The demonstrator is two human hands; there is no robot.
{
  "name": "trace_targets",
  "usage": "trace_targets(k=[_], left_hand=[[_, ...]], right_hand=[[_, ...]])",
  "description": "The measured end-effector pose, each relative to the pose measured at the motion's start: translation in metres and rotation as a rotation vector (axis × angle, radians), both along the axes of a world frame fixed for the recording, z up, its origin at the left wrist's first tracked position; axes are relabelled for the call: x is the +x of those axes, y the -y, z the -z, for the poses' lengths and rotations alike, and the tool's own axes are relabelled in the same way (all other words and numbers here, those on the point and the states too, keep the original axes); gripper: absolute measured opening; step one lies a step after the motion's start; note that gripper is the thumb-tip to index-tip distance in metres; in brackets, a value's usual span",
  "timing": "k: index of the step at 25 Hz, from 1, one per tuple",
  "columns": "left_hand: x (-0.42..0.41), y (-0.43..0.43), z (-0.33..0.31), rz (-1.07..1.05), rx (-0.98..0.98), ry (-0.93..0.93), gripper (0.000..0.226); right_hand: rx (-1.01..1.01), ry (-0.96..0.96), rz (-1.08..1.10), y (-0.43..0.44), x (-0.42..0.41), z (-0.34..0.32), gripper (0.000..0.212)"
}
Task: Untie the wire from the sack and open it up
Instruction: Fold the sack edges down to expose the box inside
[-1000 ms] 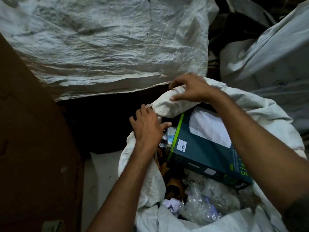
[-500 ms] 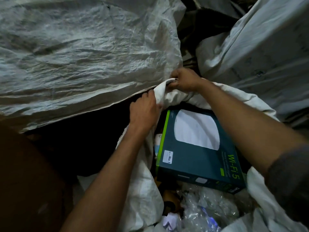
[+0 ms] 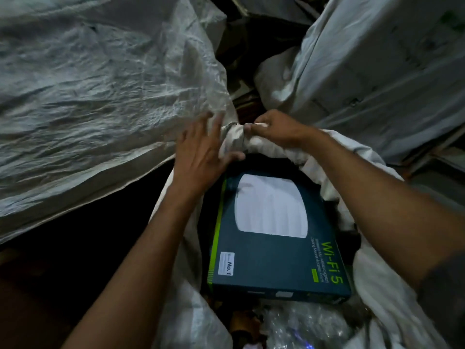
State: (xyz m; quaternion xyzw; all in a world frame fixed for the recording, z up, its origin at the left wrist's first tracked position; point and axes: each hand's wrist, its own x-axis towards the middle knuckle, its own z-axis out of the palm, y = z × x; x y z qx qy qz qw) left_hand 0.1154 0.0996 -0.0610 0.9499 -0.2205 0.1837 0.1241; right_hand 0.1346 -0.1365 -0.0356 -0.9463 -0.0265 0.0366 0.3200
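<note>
The white woven sack (image 3: 377, 260) is bunched into a twisted neck bound by one wire (image 3: 229, 125). Beside the neck, the right hand (image 3: 276, 129) pinches it, fingers together; the left hand (image 3: 201, 152) is spread against it. One teal box (image 3: 274, 238) lies inside.

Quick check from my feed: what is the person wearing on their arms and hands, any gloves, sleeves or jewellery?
No gloves: the left hand and right hand are bare, with no rings, watch or bands visible. The left forearm is uncovered to the frame edge. On the right arm, a dark grey sleeve starts near the elbow.
</note>
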Motion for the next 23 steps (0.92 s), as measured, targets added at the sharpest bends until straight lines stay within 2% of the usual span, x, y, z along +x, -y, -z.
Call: trace_targets(k=[2, 4, 6, 7, 9, 11, 13, 14, 16, 18, 19, 21, 22, 23], left_hand=[[0.021, 0.02, -0.005, 0.117, 0.188, -0.03, 0.061], [0.042, 0.029, 0.0, 0.106, 0.215, -0.079, 0.04], [0.049, 0.033, 0.007, 0.066, 0.156, -0.117, 0.038], [0.047, 0.037, 0.01, 0.048, 0.145, -0.117, 0.04], [0.04, 0.05, 0.016, 0.006, 0.224, -0.056, 0.042], [0.03, 0.059, 0.02, -0.014, 0.28, -0.019, 0.046], [0.024, 0.059, 0.018, 0.0, 0.295, -0.003, 0.052], [0.022, 0.057, 0.015, -0.004, 0.3, -0.011, 0.055], [0.019, 0.056, 0.01, -0.03, 0.268, -0.008, 0.056], [0.016, 0.065, 0.004, 0.004, 0.132, 0.12, 0.05], [0.014, 0.072, 0.003, 0.076, 0.077, 0.187, 0.055], [0.013, 0.098, 0.003, 0.29, 0.09, 0.238, 0.072], [0.014, 0.116, 0.005, 0.369, 0.147, 0.234, 0.073], [0.015, 0.135, 0.01, 0.403, 0.208, 0.212, 0.066]], right_hand=[[0.031, -0.061, 0.018, 0.005, 0.008, -0.006, 0.076], [-0.2, -0.004, 0.137, 0.007, -0.003, -0.009, 0.06], [-0.538, 0.114, 0.365, 0.002, -0.04, -0.001, 0.059], [-0.621, 0.135, 0.487, 0.001, -0.066, 0.005, 0.063], [-0.652, 0.104, 0.645, 0.005, -0.111, 0.019, 0.062], [-0.643, 0.088, 0.67, 0.026, -0.129, 0.029, 0.046], [-0.602, 0.081, 0.555, 0.053, -0.121, 0.026, 0.029], [-0.515, 0.06, 0.524, 0.066, -0.107, 0.021, 0.022], [-0.152, -0.021, 0.582, 0.085, -0.081, 0.004, 0.014], [0.278, -0.131, 0.661, 0.105, -0.064, -0.006, 0.014], [0.385, -0.169, 0.695, 0.109, -0.061, -0.007, 0.016], [0.402, -0.174, 0.693, 0.106, -0.067, -0.007, 0.016], [0.312, -0.126, 0.701, 0.1, -0.075, -0.008, 0.016], [0.149, -0.063, 0.718, 0.093, -0.087, -0.01, 0.014]])
